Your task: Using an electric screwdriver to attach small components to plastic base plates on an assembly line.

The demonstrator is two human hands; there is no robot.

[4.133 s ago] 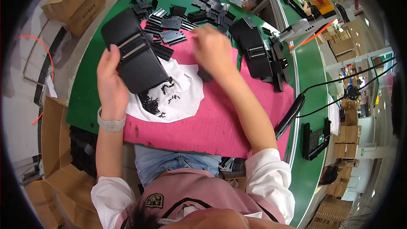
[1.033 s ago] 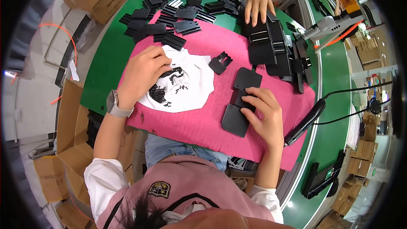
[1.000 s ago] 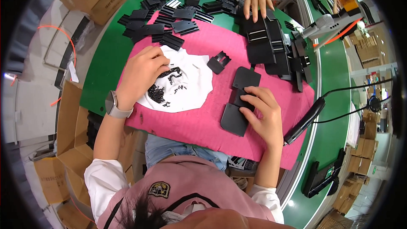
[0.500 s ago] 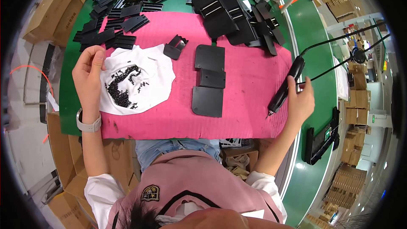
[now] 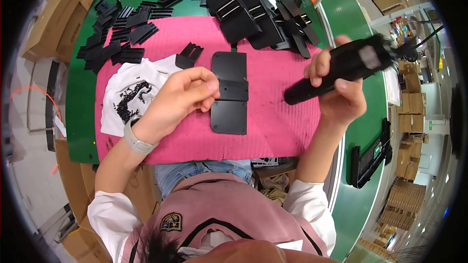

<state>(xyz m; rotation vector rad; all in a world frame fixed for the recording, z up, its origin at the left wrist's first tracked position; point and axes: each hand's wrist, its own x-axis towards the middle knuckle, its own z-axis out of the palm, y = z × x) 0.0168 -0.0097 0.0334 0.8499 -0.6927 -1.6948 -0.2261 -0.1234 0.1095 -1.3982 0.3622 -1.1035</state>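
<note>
Head view: L hand reaches in over the pink mat, fingers drawn together, thumb against fingertips, at the L edge of the black panel; can't tell if a small bit is pinched btwn them, or if the fingers touch the panel or just hang over it. Panel lies on the mat nr its middle, long way running away from the person, w/ a raised strip across its centre, level w/ the L fingertips. R hand is wrapped round a black power screwdriver, held up over the mat's R side, narrow end pointing L & a bit down, well apart from the panel; body slightly blurred. Cord runs off its back end to the R. Watch on L wrist. Partly behind the L hand: white cloth w/ a heap of tiny black screws on it. Small pronged black bracket sits btwn cloth & panel, at the cloth's top R edge. Far L of mat, partly on the green table: pile of flat black pieces. Far R: overlapping bigger black panels. Table's R part also has a black tray-like case. Cardboard box top L, beside the table.
</note>
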